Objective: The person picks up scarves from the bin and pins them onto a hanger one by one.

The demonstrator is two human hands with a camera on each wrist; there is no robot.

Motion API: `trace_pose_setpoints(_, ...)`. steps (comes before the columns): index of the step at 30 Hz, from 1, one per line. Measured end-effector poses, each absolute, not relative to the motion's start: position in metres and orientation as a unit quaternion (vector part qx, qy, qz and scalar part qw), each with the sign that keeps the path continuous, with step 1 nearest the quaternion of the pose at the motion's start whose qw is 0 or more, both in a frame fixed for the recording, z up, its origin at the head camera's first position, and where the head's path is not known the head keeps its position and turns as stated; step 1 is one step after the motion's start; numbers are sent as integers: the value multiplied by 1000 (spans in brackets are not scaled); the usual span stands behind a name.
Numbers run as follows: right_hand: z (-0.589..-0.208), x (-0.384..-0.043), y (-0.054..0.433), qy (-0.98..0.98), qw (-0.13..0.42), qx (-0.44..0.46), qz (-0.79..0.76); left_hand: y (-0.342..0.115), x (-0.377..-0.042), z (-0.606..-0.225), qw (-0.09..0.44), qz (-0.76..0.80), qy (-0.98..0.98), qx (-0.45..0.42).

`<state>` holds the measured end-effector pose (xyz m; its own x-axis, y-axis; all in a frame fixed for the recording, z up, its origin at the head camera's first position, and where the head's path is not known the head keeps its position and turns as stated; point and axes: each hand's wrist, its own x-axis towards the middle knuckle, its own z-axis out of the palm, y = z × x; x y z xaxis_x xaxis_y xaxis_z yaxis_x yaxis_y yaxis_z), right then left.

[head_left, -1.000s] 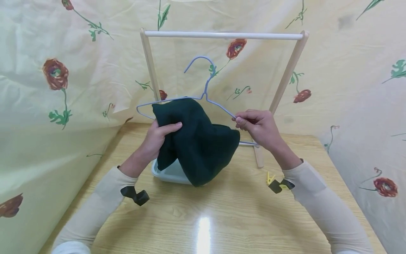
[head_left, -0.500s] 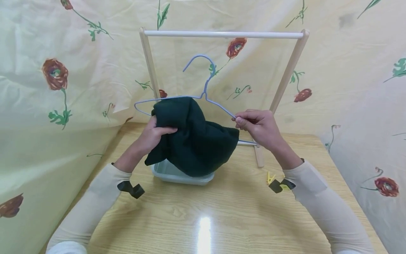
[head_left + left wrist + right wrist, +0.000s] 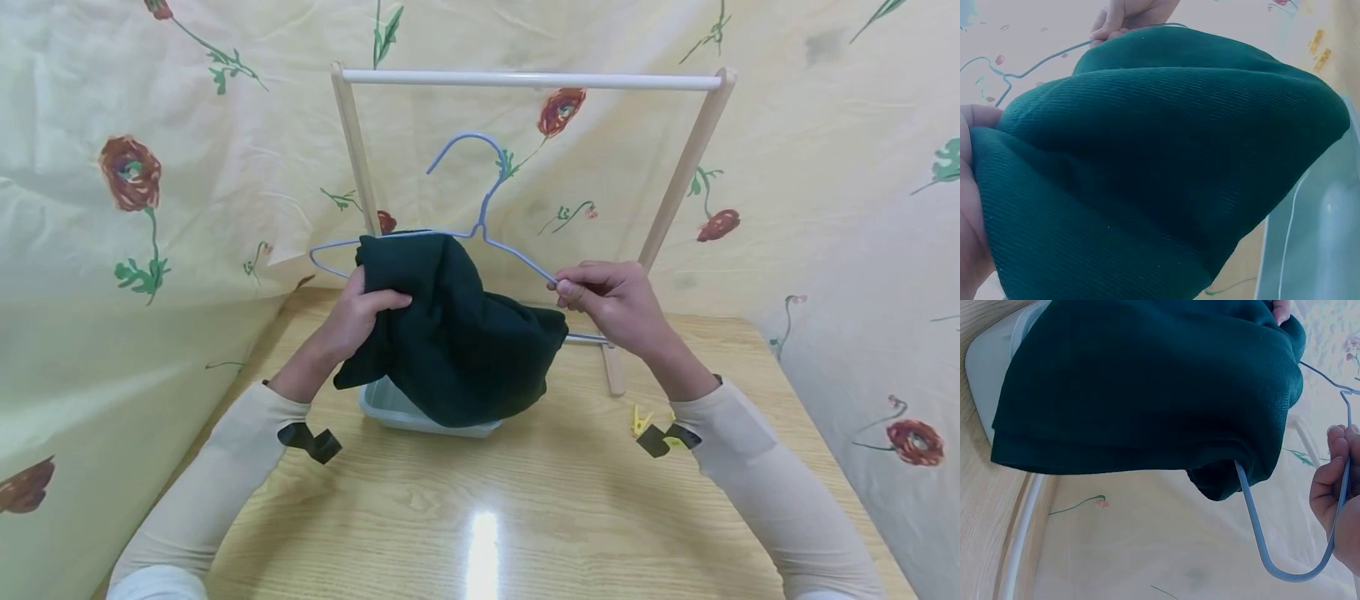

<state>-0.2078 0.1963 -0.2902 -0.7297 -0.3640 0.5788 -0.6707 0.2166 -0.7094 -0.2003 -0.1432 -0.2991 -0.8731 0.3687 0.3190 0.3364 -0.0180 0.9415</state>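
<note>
A dark green ribbed cloth (image 3: 472,342) hangs bunched on a blue wire hanger (image 3: 517,252), partly draped over the hanger's left arm. My left hand (image 3: 358,315) grips the cloth near its upper left edge, thumb in front and the fingers behind it hidden. With thumb and fingertips, my right hand (image 3: 611,300) pinches the hanger's right sloping arm. In the right wrist view the hanger's rounded end (image 3: 1291,575) sticks out from under the cloth (image 3: 1141,387). The left wrist view is mostly filled by the folded cloth (image 3: 1147,162). The hanger's hook points up and left, apart from the rack's bar.
A wooden rack with a white bar (image 3: 525,80) stands behind the hanger. Below the cloth sits a pale plastic tub (image 3: 405,417) on the wooden table (image 3: 420,517). Yellow clothespins (image 3: 639,421) lie beside my right wrist. Flowered fabric (image 3: 187,350) walls the table in.
My left hand has shifted slightly left, drawing the cloth and the hanger's left end that way. The cloth's lower edge has lifted overall. My right hand keeps its pinch, almost still.
</note>
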Motion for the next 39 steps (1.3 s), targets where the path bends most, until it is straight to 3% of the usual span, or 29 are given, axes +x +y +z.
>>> trace_pose_setpoints(14, -289, -207, 194, -750, 128, 362, 539, -150, -202, -298, 18, 652, 720, 237)
trace_pose_setpoints(22, -293, -208, 194, -735, 119, 387, 545, -146, -204, -296, 58, 656, 717, 229)
trace_pose_setpoints(31, -290, -207, 196, -734, 122, 383, 547, -146, -212, -296, 25, 629, 769, 114)
trace_pose_setpoints(39, -288, -207, 194, -753, 125, 359, 537, -153, -211, -295, 8, 497, 864, 73)
